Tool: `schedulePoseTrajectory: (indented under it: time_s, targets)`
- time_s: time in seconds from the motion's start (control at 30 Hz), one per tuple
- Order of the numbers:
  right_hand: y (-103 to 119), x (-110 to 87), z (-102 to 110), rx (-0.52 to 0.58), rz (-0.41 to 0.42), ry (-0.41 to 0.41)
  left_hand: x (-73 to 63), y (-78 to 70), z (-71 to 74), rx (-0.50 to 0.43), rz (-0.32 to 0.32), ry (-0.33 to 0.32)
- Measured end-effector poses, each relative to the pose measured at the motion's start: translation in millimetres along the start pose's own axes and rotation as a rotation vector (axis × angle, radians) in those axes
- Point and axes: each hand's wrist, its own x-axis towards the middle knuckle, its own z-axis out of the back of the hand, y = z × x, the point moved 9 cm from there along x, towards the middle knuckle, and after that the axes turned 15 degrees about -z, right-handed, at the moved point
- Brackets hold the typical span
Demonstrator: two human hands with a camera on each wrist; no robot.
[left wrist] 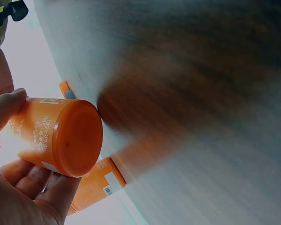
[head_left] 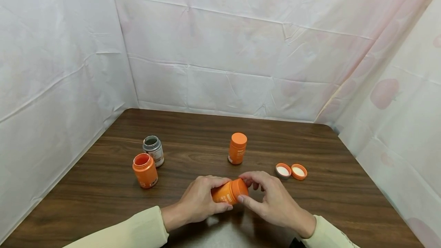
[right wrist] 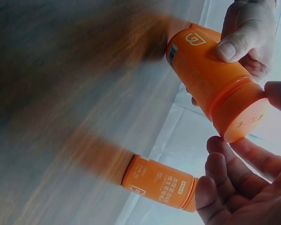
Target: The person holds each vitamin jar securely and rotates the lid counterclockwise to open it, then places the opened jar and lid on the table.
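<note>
"What's that on the dark wood desk (head_left: pixel 193 137)?"

"Near its front, a left hand (head_left: pixel 200 199) curls firmly round a tilted orange bottle (head_left: pixel 222 194). The right hand (head_left: pixel 273 198) pinches its top end, thumb and fingers spread to that width."

"Other bottles?"

"A closed orange bottle (head_left: pixel 237 153) stands behind. Off left stand an open orange bottle (head_left: pixel 147 175) and an open grey bottle (head_left: pixel 156 154)."

"Caps?"

"The fitted orange cap (head_left: pixel 240 188) sits between the right fingertips. Off right, a grey-sided cap (head_left: pixel 283 170) and loose orange cap (head_left: pixel 299 172) lie upturned, side by side."

Head view: bright | tabletop (head_left: pixel 196 148) — glare bottom centre | wrist views — tabletop blurred
</note>
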Motion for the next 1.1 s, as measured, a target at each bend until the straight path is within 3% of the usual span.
schedulePoseTrajectory:
  time_s: [0.43, 1.1]
  targets:
    - [12, -4.7, 3, 0.033, 0.147, -0.002, -0.7, -1.3, 0.7, 0.027, -0.035, -0.013]
    - [19, -6.7, 1, 0.095, 0.213, 0.048, 0.4, -1.4, 0.0, 0.013, -0.049, -0.009]
